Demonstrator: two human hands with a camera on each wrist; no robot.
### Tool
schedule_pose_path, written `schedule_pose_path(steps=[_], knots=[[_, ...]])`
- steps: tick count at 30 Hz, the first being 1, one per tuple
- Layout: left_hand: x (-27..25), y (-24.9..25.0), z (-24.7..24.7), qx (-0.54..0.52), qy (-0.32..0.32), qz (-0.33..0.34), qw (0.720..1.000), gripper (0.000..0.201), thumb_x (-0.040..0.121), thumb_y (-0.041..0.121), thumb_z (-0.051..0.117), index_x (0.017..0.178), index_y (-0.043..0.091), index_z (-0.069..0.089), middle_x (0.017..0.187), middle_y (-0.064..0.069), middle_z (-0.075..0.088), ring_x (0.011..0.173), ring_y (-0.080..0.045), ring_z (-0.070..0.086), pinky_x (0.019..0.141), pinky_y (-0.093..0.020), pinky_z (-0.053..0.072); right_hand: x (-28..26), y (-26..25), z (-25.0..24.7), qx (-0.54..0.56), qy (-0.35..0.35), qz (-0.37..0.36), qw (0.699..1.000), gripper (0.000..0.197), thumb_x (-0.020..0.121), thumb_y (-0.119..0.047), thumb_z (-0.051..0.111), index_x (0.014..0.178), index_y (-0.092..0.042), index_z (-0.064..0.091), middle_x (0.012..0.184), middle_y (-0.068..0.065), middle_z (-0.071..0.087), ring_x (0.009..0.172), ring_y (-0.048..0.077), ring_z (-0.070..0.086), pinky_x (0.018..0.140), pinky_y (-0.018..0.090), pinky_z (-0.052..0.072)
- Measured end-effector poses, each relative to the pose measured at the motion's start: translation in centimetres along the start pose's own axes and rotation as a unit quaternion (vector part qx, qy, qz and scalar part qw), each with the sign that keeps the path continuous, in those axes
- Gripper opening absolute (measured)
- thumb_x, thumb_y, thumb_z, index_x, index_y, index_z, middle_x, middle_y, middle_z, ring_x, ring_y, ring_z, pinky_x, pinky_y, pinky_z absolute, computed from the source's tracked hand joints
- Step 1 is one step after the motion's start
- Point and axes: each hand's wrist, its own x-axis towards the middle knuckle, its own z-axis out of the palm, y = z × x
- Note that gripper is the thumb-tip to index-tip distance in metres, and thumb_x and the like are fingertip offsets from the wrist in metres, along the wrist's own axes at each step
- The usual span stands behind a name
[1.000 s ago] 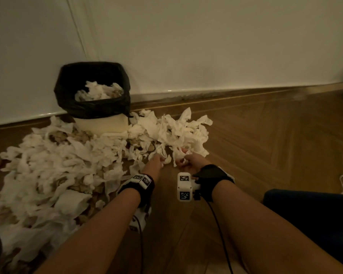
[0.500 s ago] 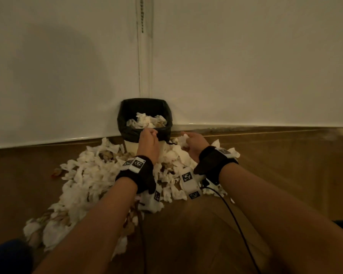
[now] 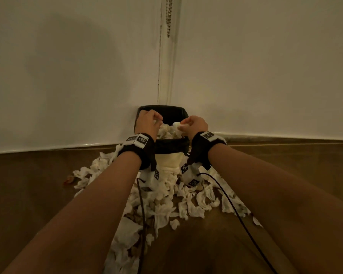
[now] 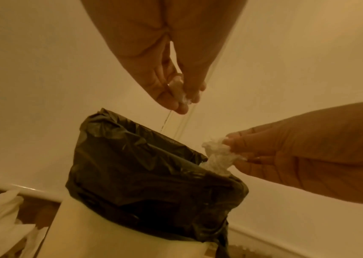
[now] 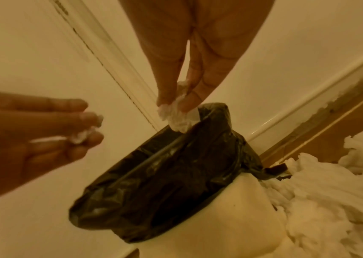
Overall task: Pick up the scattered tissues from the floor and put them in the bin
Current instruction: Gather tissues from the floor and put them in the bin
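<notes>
1. The left hand [image 3: 148, 123] pinches a small scrap of tissue [image 4: 179, 90] above the bin [image 3: 170, 157].
2. The right hand [image 3: 195, 125] pinches a bigger wad of tissue [image 5: 177, 116] over the bin's rim.
3. The bin, lined with a black bag [image 4: 145, 165], stands against the wall [image 3: 67, 76].
4. More tissues [image 3: 166, 204] lie scattered on the floor [image 3: 38, 184] around it.

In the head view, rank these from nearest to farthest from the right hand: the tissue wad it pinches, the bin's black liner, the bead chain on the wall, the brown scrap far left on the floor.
1. Tissue wad: pinched in the right hand.
2. Black liner: just below the hand.
3. Brown scrap: on the floor, down-left.
4. Bead chain: on the wall, high above.
</notes>
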Motion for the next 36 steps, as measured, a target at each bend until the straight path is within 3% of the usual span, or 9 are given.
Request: schedule_pose_path(steps=[5,9,12,17,20,23,28,32,36], knots=[[1.1,-0.2,2.0,0.025,-0.06,-0.025,0.998,0.02,0.094,0.011,0.049,0.111,0.008,0.06,0.128,-0.011,0.038,0.106,-0.022,0.051,0.081,-0.01,0.029,0.3,0.6,0.8,-0.101,-0.035,-0.056,0.993,0.029,0.088,-0.005,0.049,0.107,-0.015,0.069,0.113,0.009,0.066,0.102,0.025,0.063,0.09,0.03,0.051],[0.7,-0.3,2.5,0.076,-0.137,-0.041,0.987,0.033,0.096,0.023,0.047,0.127,0.013,0.048,0.136,-0.012,0.033,0.111,-0.029,0.052,0.096,-0.034,0.043,-0.1,1.0,0.6,-0.149,-0.058,-0.11,0.981,0.036,0.089,-0.004,0.048,0.118,-0.018,0.064,0.123,0.009,0.061,0.112,0.025,0.056,0.092,0.026,0.043],[-0.3,-0.3,2.7,0.088,-0.102,-0.002,0.991,0.033,0.095,0.025,0.046,0.126,0.015,0.05,0.135,-0.011,0.038,0.113,-0.028,0.051,0.094,-0.038,0.043,-0.7,1.9,-0.2,-0.117,0.003,-0.115,0.986,0.037,0.09,-0.003,0.043,0.115,-0.019,0.066,0.121,0.012,0.057,0.112,0.028,0.054,0.096,0.03,0.045],[-3.7,0.6,3.4,0.099,0.011,0.084,0.991,0.025,0.097,0.032,0.039,0.101,0.015,0.057,0.104,-0.008,0.055,0.098,-0.026,0.051,0.079,-0.038,0.039,-2.9,4.9,-1.6,-0.092,0.075,-0.1,0.988,0.029,0.091,-0.009,0.044,0.107,-0.023,0.065,0.113,0.01,0.054,0.108,0.028,0.049,0.093,0.034,0.043],[-7.0,0.6,4.8,0.062,-0.046,0.077,0.994,0.026,0.098,0.032,0.034,0.08,0.017,0.046,0.071,-0.001,0.05,0.07,-0.025,0.054,0.06,-0.031,0.033,-4.4,7.5,-2.1,-0.069,0.071,-0.09,0.991,0.023,0.091,-0.014,0.048,0.106,-0.017,0.065,0.107,0.009,0.058,0.102,0.027,0.055,0.09,0.038,0.048],[-10.6,-0.6,6.5,0.072,-0.135,0.034,0.988,0.026,0.099,0.035,0.032,0.084,0.018,0.044,0.068,0.0,0.05,0.065,-0.023,0.052,0.057,-0.03,0.036,-5.9,10.5,-1.9,-0.06,0.055,-0.065,0.995,0.019,0.092,-0.018,0.05,0.104,-0.02,0.064,0.092,0.003,0.064,0.081,0.017,0.059,0.072,0.029,0.048],[-16.4,-4.5,9.8,0.145,-0.338,0.011,0.93,0.024,0.097,0.023,0.042,0.116,0.016,0.056,0.111,-0.006,0.058,0.097,-0.021,0.056,0.079,-0.027,0.043,-8.1,15.1,-0.9,-0.064,-0.008,0.028,0.998,0.016,0.093,-0.017,0.049,0.102,-0.024,0.06,0.066,-0.009,0.062,0.059,0.0,0.055,0.049,0.016,0.036],[-19.6,-7.4,11.6,0.238,-0.468,0.079,0.847,0.051,0.088,-0.001,0.052,0.134,0.02,0.044,0.147,-0.005,0.026,0.125,-0.026,0.041,0.101,-0.034,0.04,-9.8,18.0,-0.1,-0.09,-0.05,0.056,0.993,0.016,0.093,-0.021,0.048,0.102,-0.021,0.061,0.072,-0.004,0.068,0.065,0.008,0.06,0.055,0.019,0.041],[-20.0,-7.7,12.3,0.285,-0.512,0.108,0.803,0.066,0.09,0.009,0.052,0.145,0.031,0.023,0.157,0.004,0.0,0.13,-0.026,0.037,0.102,-0.037,0.04,-10.9,20.4,0.3,-0.131,-0.104,0.086,0.982,0.02,0.094,-0.021,0.046,0.107,-0.02,0.062,0.091,0.004,0.07,0.078,0.016,0.063,0.066,0.025,0.049]])
